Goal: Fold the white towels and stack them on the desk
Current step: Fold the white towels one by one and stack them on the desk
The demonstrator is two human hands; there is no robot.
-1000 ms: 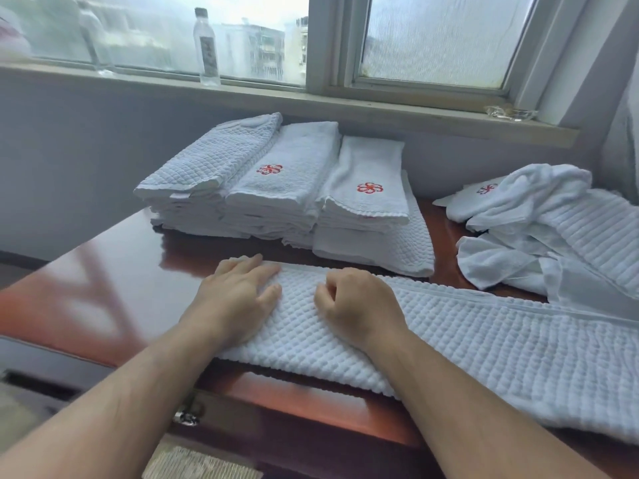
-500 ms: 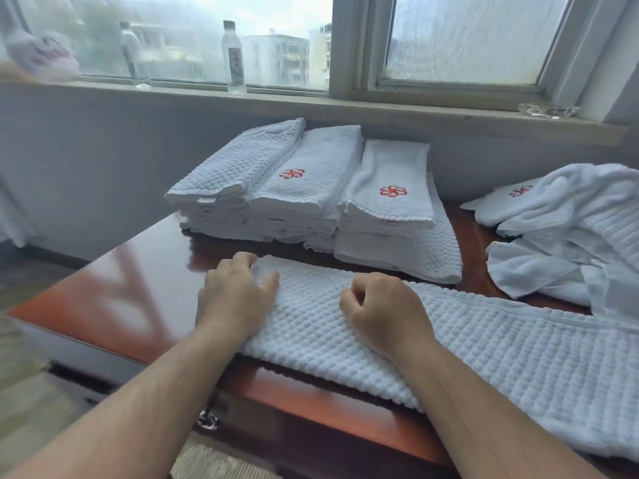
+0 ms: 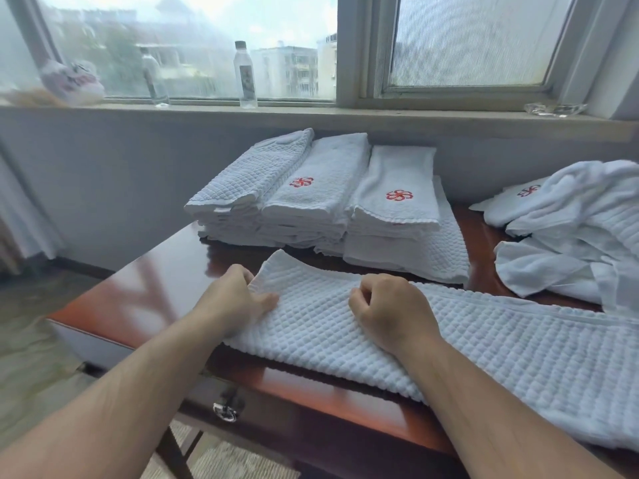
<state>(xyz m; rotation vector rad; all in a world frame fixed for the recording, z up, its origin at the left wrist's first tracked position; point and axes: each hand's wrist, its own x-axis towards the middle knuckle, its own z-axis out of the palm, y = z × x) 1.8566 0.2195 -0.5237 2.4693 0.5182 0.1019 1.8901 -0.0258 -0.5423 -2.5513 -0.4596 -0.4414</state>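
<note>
Towel (image 3: pixel 484 340) lies as a long narrow strip across the near part of the desk (image 3: pixel 155 292). Long axis is roughly 9–3, skewed a bit toward 10–4. The right part runs out of frame at 4. The free short end points to 9.

Left hand (image 3: pixel 238 299) is at that 9 o'clock end and pinches it, thumb on top and fingers tucked round the edge. The far corner of that end stands up off the desk, pointing to 11.

Right hand (image 3: pixel 390 312) sits just to 3 of the left one, on top of the strip, fingers curled into a fist. Can't tell if it pinches fabric or only pins it.

Judgement: the step in hand is the crosswise fold. Left hand is the one at the free end, so it carries. The end has to travel along the long axis toward 3, up to or over the right fist, which reads as the fold line. Keep the travel parallel to the axis or the edges go skew.

Stack (image 3: pixel 328 209) of folded ones is at 12 from the hands, close behind the strip: three piles side by side, long axes about 12–6. The finished piece likely goes there, so it needs a quarter turn first.

Heap (image 3: pixel 570 236) of unfolded ones is at 2, well apart from the left hand, near the strip's far edge.

Risk: the weave looks limp, so the long right part may drag.
</note>
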